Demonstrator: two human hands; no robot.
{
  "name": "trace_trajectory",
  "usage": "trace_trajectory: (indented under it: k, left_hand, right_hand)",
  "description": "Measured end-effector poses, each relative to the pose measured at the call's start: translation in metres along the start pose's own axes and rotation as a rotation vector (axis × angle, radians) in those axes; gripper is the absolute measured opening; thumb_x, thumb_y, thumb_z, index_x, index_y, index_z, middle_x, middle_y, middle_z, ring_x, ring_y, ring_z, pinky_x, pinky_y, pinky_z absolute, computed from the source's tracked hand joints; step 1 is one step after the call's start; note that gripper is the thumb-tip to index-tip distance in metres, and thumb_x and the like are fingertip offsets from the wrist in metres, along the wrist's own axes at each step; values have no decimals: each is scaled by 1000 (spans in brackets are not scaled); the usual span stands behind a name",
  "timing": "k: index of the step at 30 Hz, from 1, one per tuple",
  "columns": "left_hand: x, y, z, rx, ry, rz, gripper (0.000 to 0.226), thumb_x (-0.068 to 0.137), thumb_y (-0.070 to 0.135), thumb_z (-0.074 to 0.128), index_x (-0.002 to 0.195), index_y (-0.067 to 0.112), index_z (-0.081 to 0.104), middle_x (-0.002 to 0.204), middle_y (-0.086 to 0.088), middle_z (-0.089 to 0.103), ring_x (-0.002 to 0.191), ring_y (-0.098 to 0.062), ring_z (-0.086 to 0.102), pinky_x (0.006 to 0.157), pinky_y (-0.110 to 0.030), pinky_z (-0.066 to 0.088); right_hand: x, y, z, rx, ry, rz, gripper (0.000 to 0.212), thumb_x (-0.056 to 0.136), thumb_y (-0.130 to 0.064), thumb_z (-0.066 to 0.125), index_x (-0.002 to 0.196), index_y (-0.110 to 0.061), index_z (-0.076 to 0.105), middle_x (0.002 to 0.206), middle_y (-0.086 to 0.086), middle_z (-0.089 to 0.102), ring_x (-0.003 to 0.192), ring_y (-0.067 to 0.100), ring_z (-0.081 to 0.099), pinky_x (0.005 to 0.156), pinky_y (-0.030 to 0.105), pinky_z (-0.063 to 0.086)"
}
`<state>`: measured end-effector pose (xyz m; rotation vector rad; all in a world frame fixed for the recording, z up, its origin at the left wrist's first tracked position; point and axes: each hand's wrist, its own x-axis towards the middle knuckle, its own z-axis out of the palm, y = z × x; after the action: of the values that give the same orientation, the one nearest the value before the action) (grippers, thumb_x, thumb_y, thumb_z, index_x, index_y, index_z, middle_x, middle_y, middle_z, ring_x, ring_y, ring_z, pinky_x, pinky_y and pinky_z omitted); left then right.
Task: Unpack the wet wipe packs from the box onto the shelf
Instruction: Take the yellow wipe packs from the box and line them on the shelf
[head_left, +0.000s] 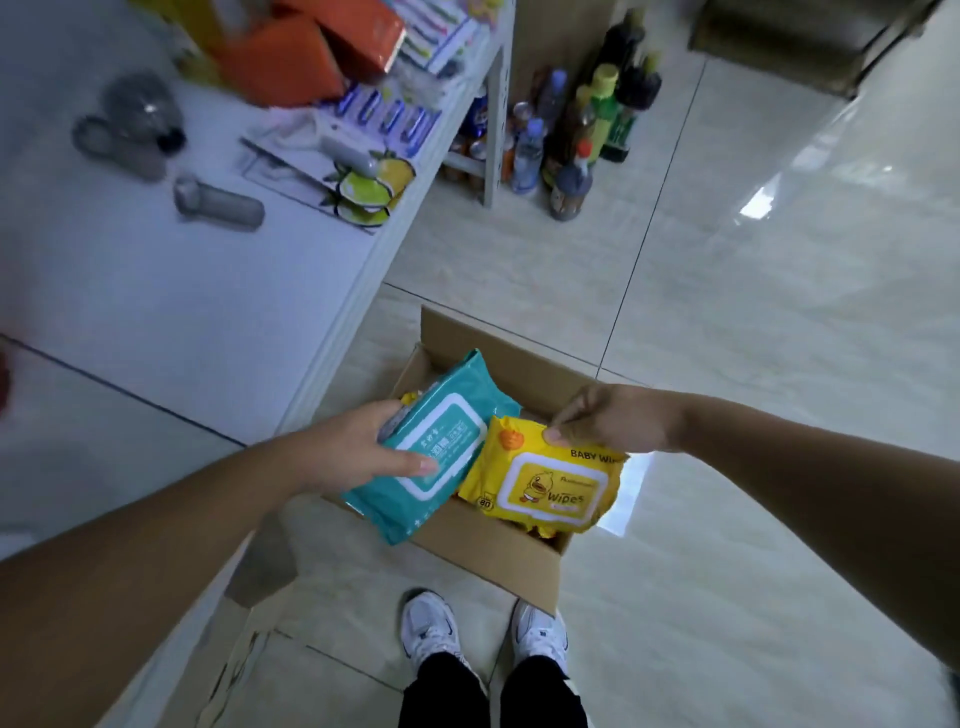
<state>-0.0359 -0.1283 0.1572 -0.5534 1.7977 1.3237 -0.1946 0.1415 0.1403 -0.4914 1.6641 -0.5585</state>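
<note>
The light is dim and bluish. Bright glare lies on the glossy pale floor tiles (759, 203) at right. The upper left is blurred.

Place: most likely a small shop or its stock area.
Shelving: a long white shelf (156, 291) on a slotted metal upright, with goods laid on top and a lower tier beneath.
Goods on top: toothbrush packs (384, 117) in rows, orange boxes (291, 57) and lemon-printed packets (369, 187), all in retail wrapping, several of a kind.
Drinks: bottles (582, 130) of many sorts crowd the floor at the shelf's end; cans (475, 148) fill the lower tier.
Stock carton: an open cardboard box (483, 551) on the floor beside the shelf, with a teal wipe pack (426, 457) and a yellow wipe pack (550, 488) just above it.
Floor: glossy pale tiles (753, 312).
</note>
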Motion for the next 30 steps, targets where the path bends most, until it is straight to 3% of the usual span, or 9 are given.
trace_trajectory:
  k: [5, 9, 15, 17, 20, 24, 28, 30]
  left_hand:
    - [-104, 116, -24, 108, 5, 72, 36, 88, 30, 76, 120, 23, 60, 109, 3, 75, 94, -14, 75, 84, -36, 61]
    - [-197, 195, -45, 135, 78, 151, 32, 90, 29, 74, 119, 22, 62, 110, 0, 76, 98, -20, 75, 91, -41, 59]
    - [-339, 266, -73, 194, 216, 210, 46, 85, 39, 77, 125, 25, 59, 112, 0, 76, 99, -23, 75, 94, -48, 57]
    - [-389, 277, -77, 204, 302, 239, 42, 86, 38, 74, 123, 23, 59, 111, 1, 76, 99, -21, 75, 92, -44, 59]
    - [-466, 279, -79, 215, 420, 256, 43, 88, 40, 70, 126, 22, 58, 113, 2, 75, 101, -20, 74, 92, -40, 59]
    - [-559, 253, -74, 192, 555, 228, 40, 92, 38, 68, 129, 27, 58, 116, 6, 75, 103, -18, 74, 91, -38, 59]
    - [-644, 208, -54, 170, 705, 153, 36, 90, 39, 71, 123, 26, 61, 113, 3, 76, 102, -20, 74, 91, -44, 59]
    - [-682, 179, -39, 152, 765, 115, 36, 90, 39, 72, 121, 25, 61, 113, 2, 76, 102, -21, 74, 91, -46, 59]
  right_hand:
    - [-120, -92, -58, 26, 98, -76, 30, 101, -29, 60, 88, -8, 78, 84, 4, 76, 74, 17, 69, 71, 27, 57]
    - [-211, -165, -99, 26, 135, -166, 29, 101, -26, 60, 84, -11, 77, 82, 6, 76, 70, 16, 69, 69, 27, 57]
    - [-313, -268, -128, -56, 245, -350, 38, 93, -39, 65, 82, -3, 69, 77, 15, 60, 62, 18, 58, 64, 26, 49]
    - [-337, -302, -128, -87, 275, -395, 39, 95, -39, 66, 76, -5, 69, 75, 15, 62, 64, 20, 60, 65, 29, 50]
    - [-364, -356, -118, -188, 262, -502, 56, 88, -50, 66, 87, 6, 66, 84, 30, 63, 76, 30, 59, 76, 41, 49]
    - [-387, -426, -86, -250, 209, -590, 45, 92, -42, 67, 88, 2, 73, 80, 14, 73, 71, 20, 66, 72, 28, 53]
    - [-396, -488, -36, -404, 109, -682, 68, 80, -57, 71, 92, 10, 68, 86, 22, 66, 75, 29, 58, 73, 34, 49]
    - [-400, -516, -4, -470, 80, -735, 60, 86, -48, 64, 86, 11, 64, 79, 19, 60, 71, 28, 52, 65, 29, 46]
